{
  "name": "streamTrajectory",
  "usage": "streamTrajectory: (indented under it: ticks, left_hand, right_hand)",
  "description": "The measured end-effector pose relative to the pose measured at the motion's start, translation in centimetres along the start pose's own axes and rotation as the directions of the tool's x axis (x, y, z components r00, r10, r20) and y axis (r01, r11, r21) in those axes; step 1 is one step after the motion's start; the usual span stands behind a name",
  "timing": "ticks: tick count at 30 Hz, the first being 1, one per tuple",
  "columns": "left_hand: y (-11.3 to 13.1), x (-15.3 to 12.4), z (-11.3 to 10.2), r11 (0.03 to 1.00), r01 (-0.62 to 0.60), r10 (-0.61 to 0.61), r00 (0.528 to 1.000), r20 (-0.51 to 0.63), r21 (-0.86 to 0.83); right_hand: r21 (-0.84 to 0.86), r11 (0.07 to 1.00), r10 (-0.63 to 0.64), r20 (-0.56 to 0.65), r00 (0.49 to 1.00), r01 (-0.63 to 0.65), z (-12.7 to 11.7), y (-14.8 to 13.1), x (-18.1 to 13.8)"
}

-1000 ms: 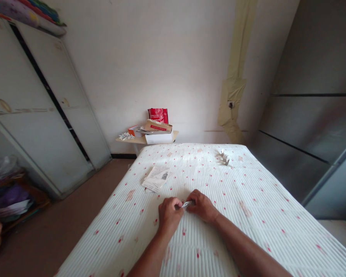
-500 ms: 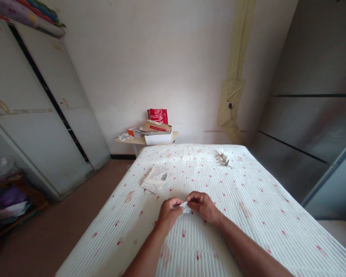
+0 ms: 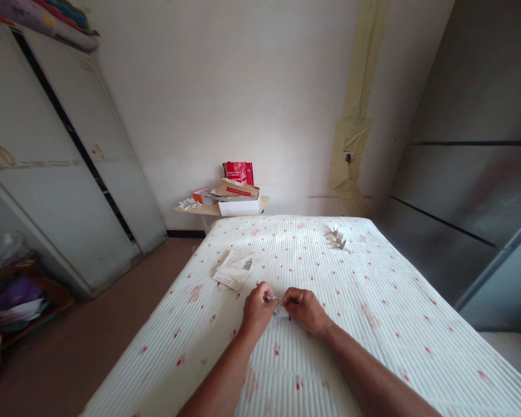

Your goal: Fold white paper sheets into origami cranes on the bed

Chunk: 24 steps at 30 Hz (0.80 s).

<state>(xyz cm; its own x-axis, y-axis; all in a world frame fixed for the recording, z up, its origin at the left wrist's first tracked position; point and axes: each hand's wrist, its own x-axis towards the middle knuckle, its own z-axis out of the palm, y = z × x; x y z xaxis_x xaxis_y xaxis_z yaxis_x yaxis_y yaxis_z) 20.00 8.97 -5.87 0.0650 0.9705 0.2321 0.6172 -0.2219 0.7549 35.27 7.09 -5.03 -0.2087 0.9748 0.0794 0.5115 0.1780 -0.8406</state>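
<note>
Between my hands, just above the quilted bed cover (image 3: 295, 365), is a small piece of printed paper (image 3: 280, 308). My left hand (image 3: 257, 308) pinches its left end with thumb and fingers. At the right end, my right hand (image 3: 305, 307) grips it with bent fingers. The paper looks creased, but my fingertips cover its ends. A stack of printed paper sheets (image 3: 234, 269) lies on the bed beyond my left hand. Farther off at the right, a few small folded paper pieces (image 3: 337, 237) rest on the cover.
Behind the bed, a small table (image 3: 204, 211) bears a white box (image 3: 238, 207), a red bag (image 3: 238, 172) and a pile of small white pieces (image 3: 190, 204). Cabinets (image 3: 65, 162) stand at the left, with a low shelf (image 3: 30, 324) of bundled things before them.
My left hand has turned and its fingers have shifted up on the paper. The right hand stays nearly in place. The camera view has moved very slightly.
</note>
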Motion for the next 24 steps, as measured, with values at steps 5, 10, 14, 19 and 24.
streamTrajectory:
  ticks: [5, 10, 14, 19, 24]
  left_hand:
    - [0.6, 0.3, -0.2, 0.975, -0.09, 0.085, 0.996, 0.033, 0.203]
    - [0.9, 0.8, -0.2, 0.95, -0.178, 0.165, 0.984, 0.071, 0.256]
    - [0.6, 1.1, -0.2, 0.946, -0.228, 0.21, 0.973, 0.1, 0.23]
    - [-0.3, 0.3, -0.4, 0.939, -0.291, 0.282, 0.957, 0.069, 0.184]
    - [-0.8, -0.9, -0.9, 0.915, -0.336, 0.327, 0.942, 0.074, 0.224]
  right_hand:
    - [-0.3, 0.948, -0.1, 0.037, 0.994, 0.107, -0.6, -0.8, -0.3]
    - [-0.383, 0.889, -0.206, 0.151, 0.967, 0.249, -1.3, -0.5, -0.1]
    - [-0.395, 0.87, -0.246, 0.172, 0.954, 0.295, -1.5, 0.0, 0.1]
    - [-0.472, 0.825, -0.277, 0.145, 0.95, 0.312, -1.3, 0.4, 0.1]
    - [-0.541, 0.778, -0.298, 0.127, 0.946, 0.318, -1.2, 0.4, -0.2]
